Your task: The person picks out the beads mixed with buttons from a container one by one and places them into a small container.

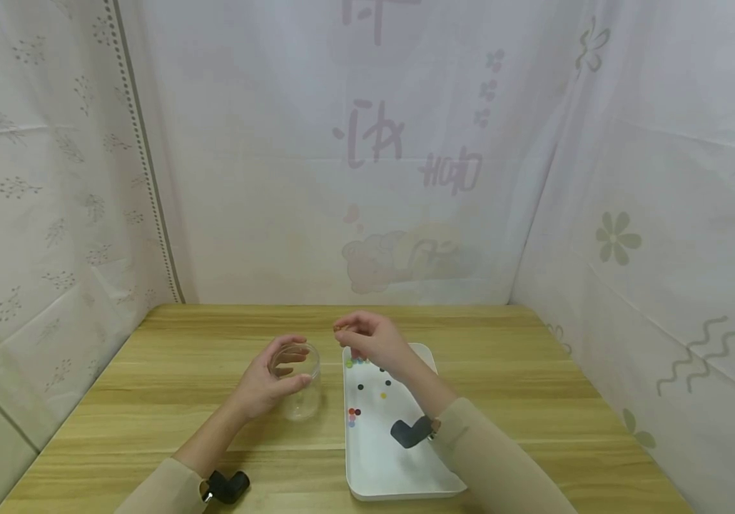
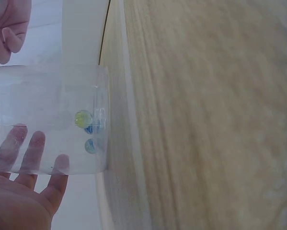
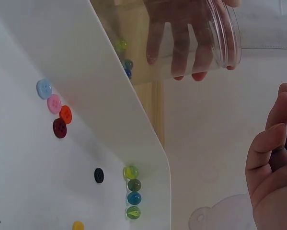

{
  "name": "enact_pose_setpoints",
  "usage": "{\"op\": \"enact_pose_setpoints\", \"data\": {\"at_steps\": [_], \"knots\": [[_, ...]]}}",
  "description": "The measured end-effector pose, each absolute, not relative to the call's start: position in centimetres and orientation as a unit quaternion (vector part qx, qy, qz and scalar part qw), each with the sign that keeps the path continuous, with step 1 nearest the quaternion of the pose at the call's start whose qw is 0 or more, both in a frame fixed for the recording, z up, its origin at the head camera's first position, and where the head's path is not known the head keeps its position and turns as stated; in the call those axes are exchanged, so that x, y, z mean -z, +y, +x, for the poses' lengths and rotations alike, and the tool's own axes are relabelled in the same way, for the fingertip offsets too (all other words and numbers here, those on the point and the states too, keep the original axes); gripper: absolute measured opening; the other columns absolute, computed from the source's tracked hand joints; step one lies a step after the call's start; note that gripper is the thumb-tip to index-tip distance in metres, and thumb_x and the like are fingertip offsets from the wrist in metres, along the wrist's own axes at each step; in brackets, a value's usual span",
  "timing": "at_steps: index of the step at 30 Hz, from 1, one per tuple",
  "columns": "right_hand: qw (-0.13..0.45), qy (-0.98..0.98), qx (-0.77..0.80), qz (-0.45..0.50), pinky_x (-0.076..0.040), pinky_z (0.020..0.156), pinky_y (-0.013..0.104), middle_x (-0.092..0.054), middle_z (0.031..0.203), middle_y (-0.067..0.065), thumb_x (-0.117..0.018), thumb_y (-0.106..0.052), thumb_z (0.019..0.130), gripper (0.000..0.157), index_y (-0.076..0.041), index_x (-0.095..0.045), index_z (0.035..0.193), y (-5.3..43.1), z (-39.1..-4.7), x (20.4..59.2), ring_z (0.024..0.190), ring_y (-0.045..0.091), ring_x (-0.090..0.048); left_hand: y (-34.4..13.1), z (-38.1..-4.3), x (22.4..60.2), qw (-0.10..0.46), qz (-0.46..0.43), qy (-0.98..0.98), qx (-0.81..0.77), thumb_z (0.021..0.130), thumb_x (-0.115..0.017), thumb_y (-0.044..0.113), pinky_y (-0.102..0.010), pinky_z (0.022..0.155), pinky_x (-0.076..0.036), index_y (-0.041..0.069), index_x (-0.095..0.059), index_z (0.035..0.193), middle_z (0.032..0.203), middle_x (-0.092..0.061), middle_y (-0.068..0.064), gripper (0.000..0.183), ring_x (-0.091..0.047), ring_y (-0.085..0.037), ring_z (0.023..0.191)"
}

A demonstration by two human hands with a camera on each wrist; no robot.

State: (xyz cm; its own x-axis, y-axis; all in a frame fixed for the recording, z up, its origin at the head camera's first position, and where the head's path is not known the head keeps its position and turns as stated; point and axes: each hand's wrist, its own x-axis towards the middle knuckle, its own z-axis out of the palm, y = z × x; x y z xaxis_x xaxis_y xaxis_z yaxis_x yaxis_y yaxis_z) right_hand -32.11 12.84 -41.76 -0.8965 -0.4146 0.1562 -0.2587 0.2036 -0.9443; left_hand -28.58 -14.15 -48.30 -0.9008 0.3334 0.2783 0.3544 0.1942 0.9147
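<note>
My left hand [image 1: 263,382] grips a clear, open-topped jar [image 1: 302,403] standing on the table, fingers around its far side and thumb on the near side. At the jar's bottom lie a yellow-green marble [image 2: 83,119], a blue marble [image 2: 88,129] and a teal marble [image 2: 90,146]. To the right of the jar, my right hand [image 1: 377,344] is raised over the far left corner of a white tray [image 1: 374,467]. Its thumb and fingertips pinch a small orange-brown object [image 1: 340,328], mostly hidden. Inside the tray, a row of marbles [image 3: 134,198] lies along the far wall.
Several buttons lie in the tray: a light blue button [image 3: 44,89], a pink button [image 3: 54,103], an orange button [image 3: 65,114] and a dark red button [image 3: 60,128] by the left wall, black and yellow ones farther in. A pale curtain [image 1: 265,178] hangs behind the wooden table [image 1: 213,328].
</note>
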Motion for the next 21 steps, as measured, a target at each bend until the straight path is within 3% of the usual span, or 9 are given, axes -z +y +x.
{"op": "enact_pose_setpoints", "data": {"at_steps": [6, 12, 21], "knots": [[0.067, 0.767, 0.594, -0.232, -0.051, 0.06, 0.024, -0.07, 0.086, 0.0, -0.076, -0.018, 0.104, 0.024, -0.007, -0.075, 0.126, 12.1, -32.2, 41.5, 0.065, 0.012, -0.059, -14.2, -28.5, 48.2, 0.004, -0.224, -0.771, 0.597, 0.097, -0.081, 0.021, -0.069, 0.116, -0.048, 0.017, -0.05, 0.155, 0.152, -0.064, -0.019, 0.065, -0.061, -0.043, 0.14], [0.078, 0.761, 0.601, -0.231, -0.044, 0.055, 0.023, -0.058, 0.072, -0.005, -0.076, -0.02, 0.104, 0.029, -0.004, -0.074, 0.128, 11.5, -32.1, 41.2, 0.059, 0.011, -0.051, -14.2, -28.6, 48.3, 0.003, -0.226, -0.77, 0.597, 0.098, -0.08, 0.02, -0.069, 0.116, -0.048, 0.014, -0.049, 0.155, 0.151, -0.063, -0.02, 0.066, -0.06, -0.044, 0.14], [0.081, 0.763, 0.595, -0.241, -0.044, 0.056, 0.026, -0.056, 0.069, -0.005, -0.076, -0.021, 0.104, 0.026, -0.006, -0.076, 0.125, 10.6, -31.7, 41.0, 0.058, 0.011, -0.049, -14.3, -28.5, 48.3, 0.002, -0.224, -0.772, 0.594, 0.098, -0.08, 0.019, -0.068, 0.116, -0.048, 0.008, -0.046, 0.158, 0.153, -0.062, -0.022, 0.069, -0.06, -0.044, 0.141]]}}
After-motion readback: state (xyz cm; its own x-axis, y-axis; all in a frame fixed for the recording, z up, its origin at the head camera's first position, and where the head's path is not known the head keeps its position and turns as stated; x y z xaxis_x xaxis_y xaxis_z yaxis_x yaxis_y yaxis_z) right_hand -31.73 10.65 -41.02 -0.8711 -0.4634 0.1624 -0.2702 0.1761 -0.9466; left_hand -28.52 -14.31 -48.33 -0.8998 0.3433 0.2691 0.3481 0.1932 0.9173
